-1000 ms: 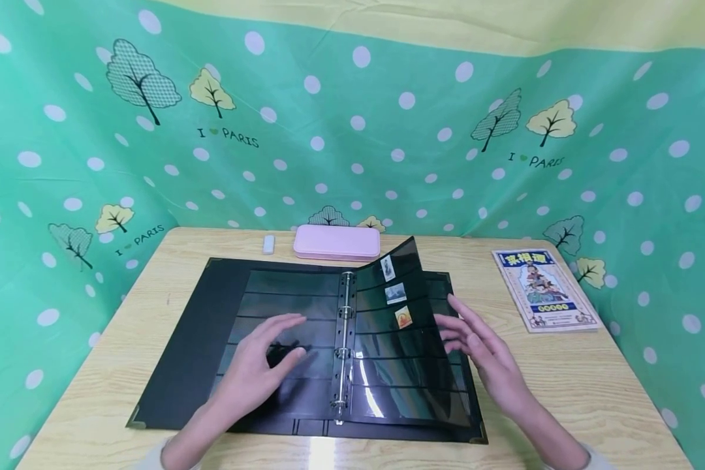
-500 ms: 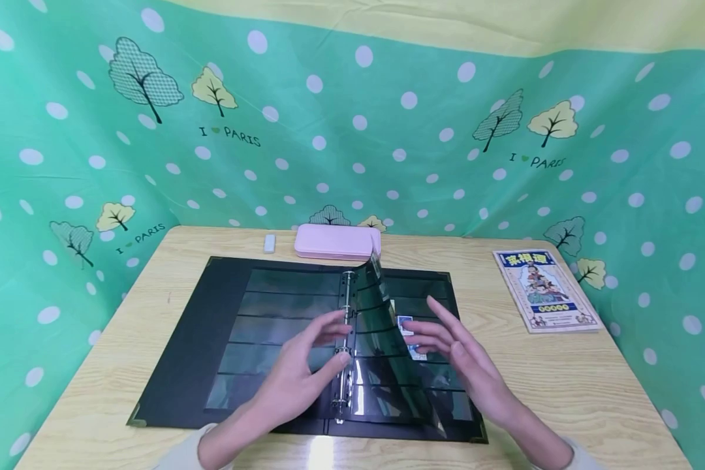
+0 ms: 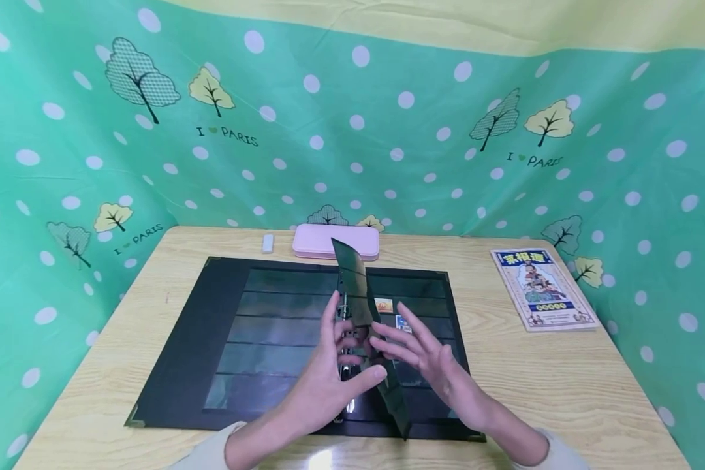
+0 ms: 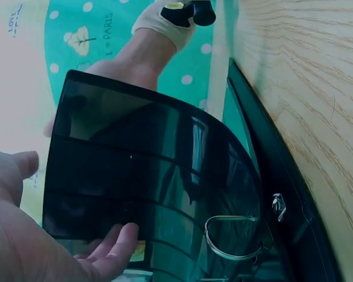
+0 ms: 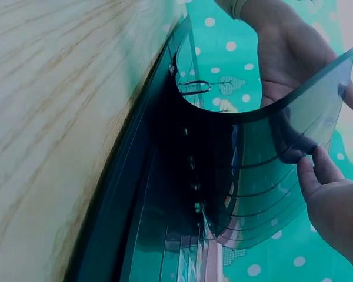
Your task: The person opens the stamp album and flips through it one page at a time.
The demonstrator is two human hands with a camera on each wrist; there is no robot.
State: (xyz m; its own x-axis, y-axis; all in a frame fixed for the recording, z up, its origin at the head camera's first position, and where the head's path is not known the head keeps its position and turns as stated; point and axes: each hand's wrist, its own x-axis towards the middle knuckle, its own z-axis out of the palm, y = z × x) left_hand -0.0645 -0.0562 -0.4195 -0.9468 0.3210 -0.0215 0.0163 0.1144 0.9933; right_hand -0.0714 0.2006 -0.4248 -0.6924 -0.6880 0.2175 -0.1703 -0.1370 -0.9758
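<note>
A black ring-binder stamp album (image 3: pixel 176 352) lies spread on the table. One of its dark clear-pocket pages (image 3: pixel 352 281) stands nearly upright over the metal rings, bowed in the left wrist view. My left hand (image 3: pixel 329 375) is on the page's left side; its fingers touch the sheet and its thumb stands apart. From the other side, my right hand (image 3: pixel 440 365) touches the same page with extended fingertips, as the right wrist view also shows at the right hand (image 5: pixel 335 205). An orange stamp (image 3: pixel 383 305) and a blue stamp (image 3: pixel 403 323) show on the page beneath.
Behind the album lie a pink case (image 3: pixel 336 241) and a small pale block (image 3: pixel 267 243). A comic-style booklet (image 3: pixel 543 290) rests on the right of the wooden table (image 3: pixel 564 378). Green dotted cloth (image 3: pixel 388 130) hangs around the back and sides.
The page has swung from the right side up to nearly vertical, uncovering stamps below. My left hand has moved right to meet it, and my right hand has moved left with it.
</note>
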